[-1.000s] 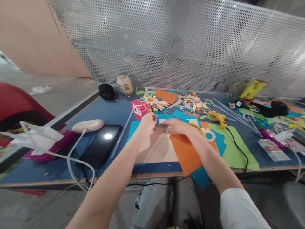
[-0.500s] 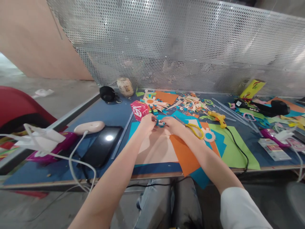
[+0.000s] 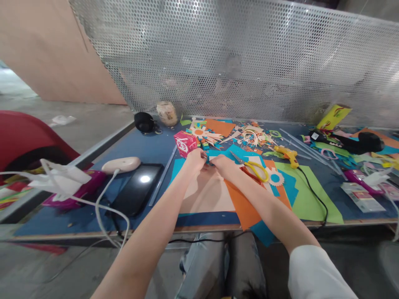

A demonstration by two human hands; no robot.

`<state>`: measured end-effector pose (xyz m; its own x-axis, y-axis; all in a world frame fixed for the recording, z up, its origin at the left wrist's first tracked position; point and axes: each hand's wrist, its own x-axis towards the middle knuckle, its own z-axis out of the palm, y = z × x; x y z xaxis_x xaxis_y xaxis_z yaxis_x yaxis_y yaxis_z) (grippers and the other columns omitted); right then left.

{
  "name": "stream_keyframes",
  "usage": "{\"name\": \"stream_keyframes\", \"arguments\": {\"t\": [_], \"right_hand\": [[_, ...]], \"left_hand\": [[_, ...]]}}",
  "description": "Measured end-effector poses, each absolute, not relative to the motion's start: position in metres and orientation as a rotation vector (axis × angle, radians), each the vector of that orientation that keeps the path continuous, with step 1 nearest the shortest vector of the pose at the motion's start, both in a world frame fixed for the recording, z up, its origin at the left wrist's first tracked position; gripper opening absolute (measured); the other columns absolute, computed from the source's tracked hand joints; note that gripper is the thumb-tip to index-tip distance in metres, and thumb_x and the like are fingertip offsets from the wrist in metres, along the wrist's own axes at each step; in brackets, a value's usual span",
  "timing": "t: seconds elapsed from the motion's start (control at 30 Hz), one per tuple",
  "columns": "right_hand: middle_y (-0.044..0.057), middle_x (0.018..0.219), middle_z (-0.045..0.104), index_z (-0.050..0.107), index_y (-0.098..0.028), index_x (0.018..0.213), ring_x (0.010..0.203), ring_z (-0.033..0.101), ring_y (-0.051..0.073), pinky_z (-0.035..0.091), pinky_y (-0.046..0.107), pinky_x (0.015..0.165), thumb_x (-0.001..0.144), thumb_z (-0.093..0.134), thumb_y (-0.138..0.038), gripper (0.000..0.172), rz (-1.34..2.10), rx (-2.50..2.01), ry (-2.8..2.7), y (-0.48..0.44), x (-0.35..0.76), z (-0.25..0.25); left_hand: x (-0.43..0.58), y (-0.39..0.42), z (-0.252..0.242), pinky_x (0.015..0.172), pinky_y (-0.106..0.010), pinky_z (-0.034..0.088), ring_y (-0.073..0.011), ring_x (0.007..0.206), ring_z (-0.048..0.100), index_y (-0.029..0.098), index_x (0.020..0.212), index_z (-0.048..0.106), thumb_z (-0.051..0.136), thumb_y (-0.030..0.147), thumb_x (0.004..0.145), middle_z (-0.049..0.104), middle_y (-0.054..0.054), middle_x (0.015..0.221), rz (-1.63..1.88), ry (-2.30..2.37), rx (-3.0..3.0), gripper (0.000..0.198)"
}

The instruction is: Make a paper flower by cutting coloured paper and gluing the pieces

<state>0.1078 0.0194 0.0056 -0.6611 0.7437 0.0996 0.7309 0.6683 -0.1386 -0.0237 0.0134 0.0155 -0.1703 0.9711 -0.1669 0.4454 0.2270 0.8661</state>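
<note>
Over a pale peach sheet of paper (image 3: 207,195), my left hand (image 3: 196,161) and my right hand (image 3: 223,166) are close together with fingers bent inward. Both pinch a small piece of blue paper (image 3: 208,162), mostly hidden by the fingers. Just beyond my left hand stands a pink box (image 3: 186,143). Scissors with yellow handles (image 3: 258,171) lie to the right of my right hand, beside a pale cut-out flower ring (image 3: 274,177). Under my right forearm is an orange sheet (image 3: 241,203).
A yellow glue gun (image 3: 287,155) with a black cord rests near a green sheet (image 3: 318,199). Paper scraps (image 3: 252,136) and layered cut flowers (image 3: 199,132) lie at the back. On the left are a black phone (image 3: 137,189), a white corded device (image 3: 121,165) and a purple power strip (image 3: 77,193).
My right hand has turned and closed in nearer to my left, covering more of the blue paper. The view has shifted slightly, and more of the scissors shows.
</note>
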Motion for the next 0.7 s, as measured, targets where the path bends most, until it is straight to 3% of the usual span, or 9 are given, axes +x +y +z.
{"name": "stream_keyframes", "arguments": {"t": [0.17,0.43,0.7], "right_hand": [[0.009,0.092,0.066,0.066,-0.014,0.089,0.091,0.057,0.018,0.041,0.026,0.078,0.079,0.042,-0.003,0.028,0.112,-1.264,-2.741,0.019,0.101,0.007],[0.012,0.093,0.067,0.067,-0.009,0.09,0.092,0.059,0.018,0.041,0.025,0.082,0.078,0.046,-0.003,0.025,0.164,-1.273,-2.661,0.019,0.096,0.007],[0.006,0.094,0.069,0.065,-0.013,0.096,0.087,0.062,0.015,0.044,0.024,0.079,0.078,0.042,-0.004,0.031,0.191,-1.337,-2.31,0.04,0.129,0.019]], "left_hand": [[-0.026,0.013,0.016,0.045,-0.022,0.049,-0.0108,0.048,0.059,0.015,0.091,0.05,0.048,0.005,0.074,0.057,-0.001,0.071,0.908,1.764,1.315,0.02],[-0.028,0.012,0.018,0.045,-0.023,0.049,-0.0101,0.046,0.058,0.015,0.094,0.047,0.046,0.001,0.073,0.057,-0.001,0.076,0.923,1.766,1.292,0.025],[-0.026,0.013,0.019,0.045,-0.024,0.048,-0.0121,0.047,0.059,0.016,0.092,0.046,0.048,0.004,0.074,0.057,0.001,0.068,0.89,1.776,1.297,0.021]]}}
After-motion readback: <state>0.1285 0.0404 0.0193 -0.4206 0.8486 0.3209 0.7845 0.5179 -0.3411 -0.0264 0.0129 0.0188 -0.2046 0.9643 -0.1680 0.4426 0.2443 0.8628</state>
